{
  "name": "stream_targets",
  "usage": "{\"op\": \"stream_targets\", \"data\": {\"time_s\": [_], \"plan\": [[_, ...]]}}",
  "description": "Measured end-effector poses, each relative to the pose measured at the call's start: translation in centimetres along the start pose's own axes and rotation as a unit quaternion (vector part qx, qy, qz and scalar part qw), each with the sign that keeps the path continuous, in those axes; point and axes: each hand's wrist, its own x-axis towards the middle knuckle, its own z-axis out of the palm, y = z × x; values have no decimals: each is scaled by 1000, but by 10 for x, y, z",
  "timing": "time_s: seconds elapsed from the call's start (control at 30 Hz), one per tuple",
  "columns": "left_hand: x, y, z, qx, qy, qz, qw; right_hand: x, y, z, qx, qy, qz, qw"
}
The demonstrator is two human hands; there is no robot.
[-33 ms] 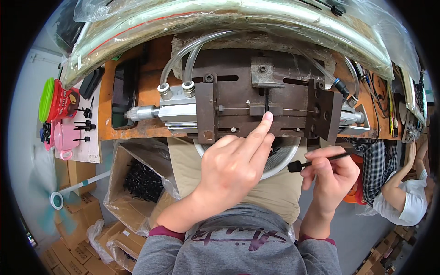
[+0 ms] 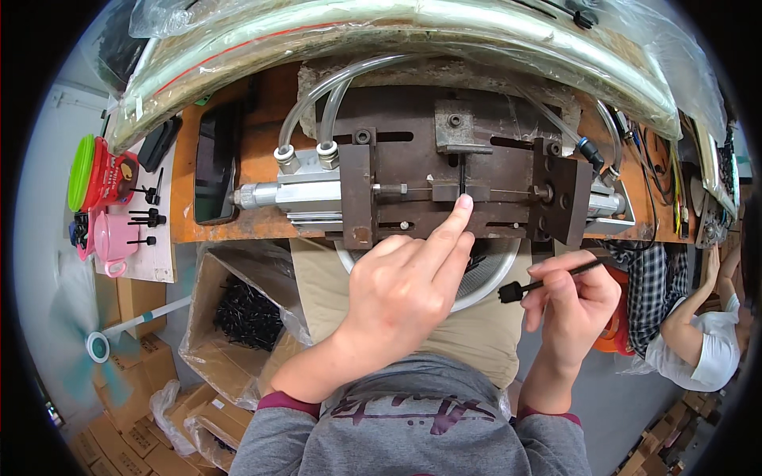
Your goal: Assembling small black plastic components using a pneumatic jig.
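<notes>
My left hand point(image 2: 405, 289) reaches over the front of a dark metal fixture point(image 2: 409, 111). Its index finger is stretched out, the tip on the near end of a thin black stem point(image 2: 462, 170) standing in the small centre block point(image 2: 444, 192); the other fingers are partly bent and grip nothing visible. Thin pins reach this block from a left air cylinder point(image 2: 308, 198) and a right air cylinder point(image 2: 605, 204). Between thumb and fingers, my right hand point(image 2: 573, 309) holds a black plastic stem with a pronged head point(image 2: 510, 292), apart from the fixture, head pointing left.
Several similar black pieces point(image 2: 147, 216) lie beside a pink cup point(image 2: 111, 238). An open carton point(image 2: 210, 317) of black parts stands below left, near a fan point(image 2: 98, 347). Below the fixture is a white-rimmed basket point(image 2: 508, 274). Another person point(image 2: 690, 341) sits at the right.
Both cylinder rods have moved inward toward the centre block, the left one rightward and the right one leftward. My left hand stays put; my right hand has barely shifted.
</notes>
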Motion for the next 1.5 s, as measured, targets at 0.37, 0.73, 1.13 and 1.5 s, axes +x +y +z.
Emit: {"op": "stream_targets", "data": {"time_s": [0.37, 0.73, 1.13, 1.5], "plan": [[1, 5, -24, -235, 83, 81, 965, 29, -23, 15, 145, -125, 106, 976], [-4, -1, 0, -46, 35, 36, 998, 211, -58, -20, -539, 69, -391, 743], [0, -3, -3, 4, -11, 24, 1000, 169, -81, -20, -272, -16, -309, 911], [78, -15, -62, -65, 96, 77, 990, 44, -36, -6, -326, -95, -297, 893]]}}
